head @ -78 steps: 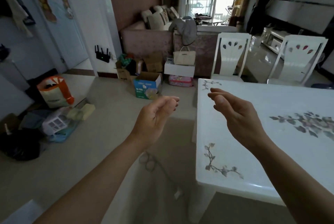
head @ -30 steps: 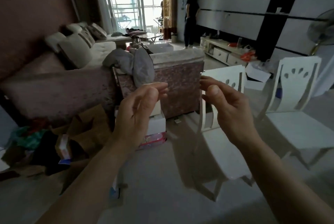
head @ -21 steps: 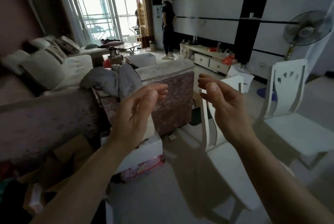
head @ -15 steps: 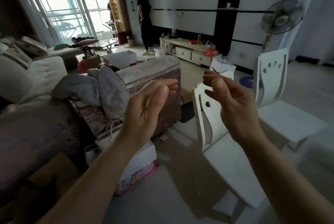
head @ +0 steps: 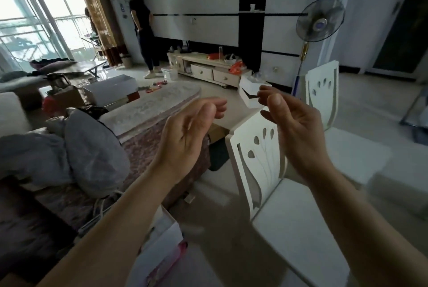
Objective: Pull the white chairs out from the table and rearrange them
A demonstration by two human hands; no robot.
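Head view: the left grip point(head: 185, 138) and the right grip point(head: 298, 129), both bare hands, were raised side by side near the middle of the frame. Their fingers were loosely curled and apart, and they held nothing and touched nothing.

The near white chair point(head: 266, 166) stood on the floor at about 5 o'clock, its backrest partly behind the right grip and its seat running toward 5 o'clock. The second white chair point(head: 356, 152) stood beyond it at 3 o'clock, apart from the first. No counter was in sight.

Both chairs looked rigid and glossy, probably painted wood, so fairly heavy and stiff. They would likely scrape if dragged on the smooth floor. The top rail of the backrest seemed the best hold, one grip near each corner.

Each had a tall, tapering back with leaf-shaped cutouts fanned near the top, carved stem lines below and a flat square seat.
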